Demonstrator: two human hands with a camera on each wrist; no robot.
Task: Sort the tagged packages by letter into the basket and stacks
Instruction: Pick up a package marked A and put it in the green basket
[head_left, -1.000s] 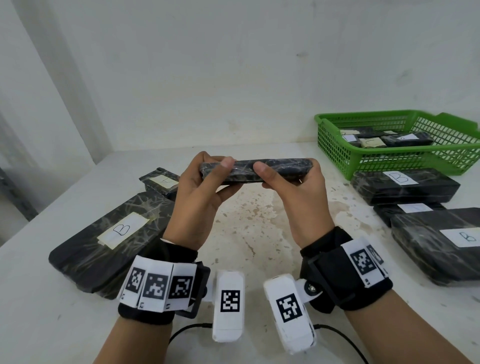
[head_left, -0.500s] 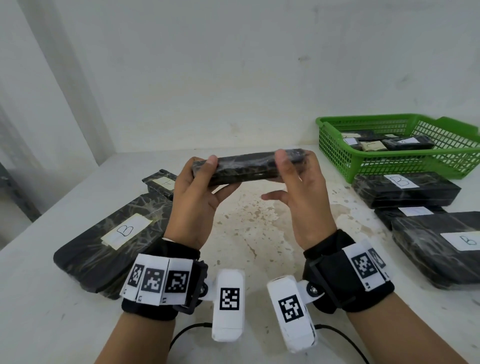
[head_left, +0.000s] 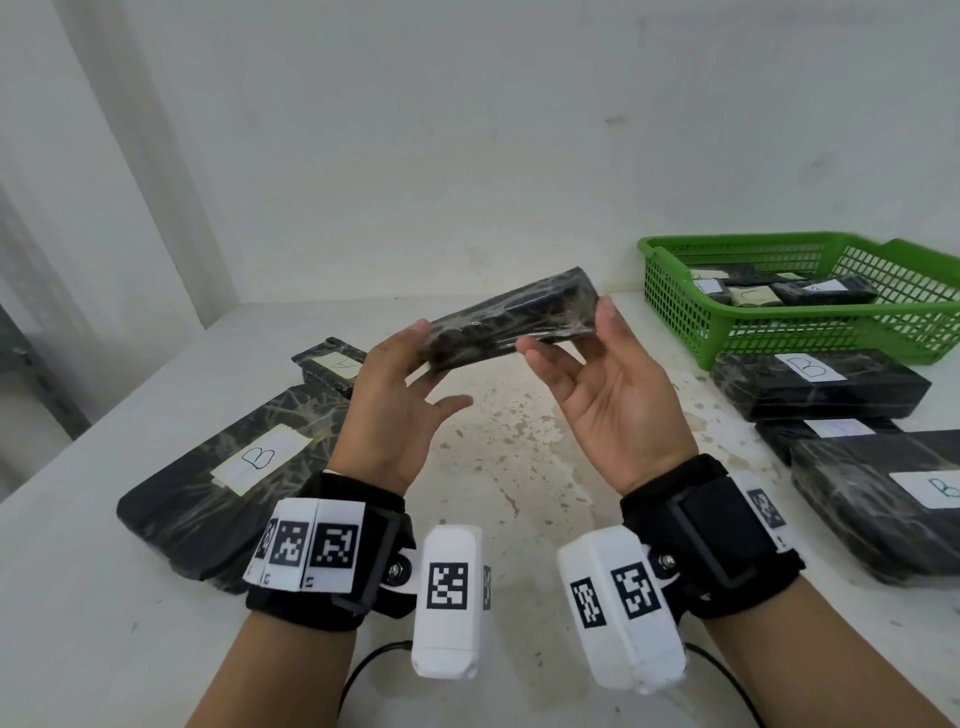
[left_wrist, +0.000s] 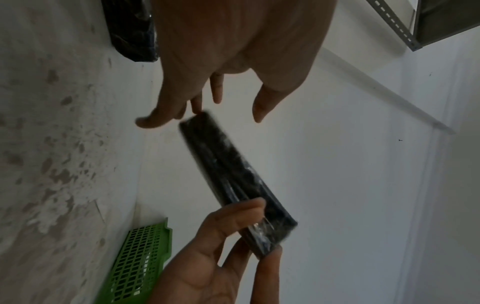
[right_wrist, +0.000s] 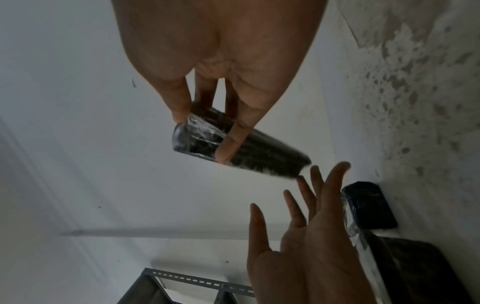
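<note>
Package held in air left of basket, long axis tilted up toward it. Your right hand pinches basket-side end; left hand fingers spread, barely touching far end. Right hand nearer basket.

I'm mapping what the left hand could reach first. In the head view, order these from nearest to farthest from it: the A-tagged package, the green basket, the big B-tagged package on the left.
1. A-tagged package, just left of the left hand.
2. Big B-tagged package, lower left, toward the table's near edge.
3. Green basket, far right by the wall.
</note>
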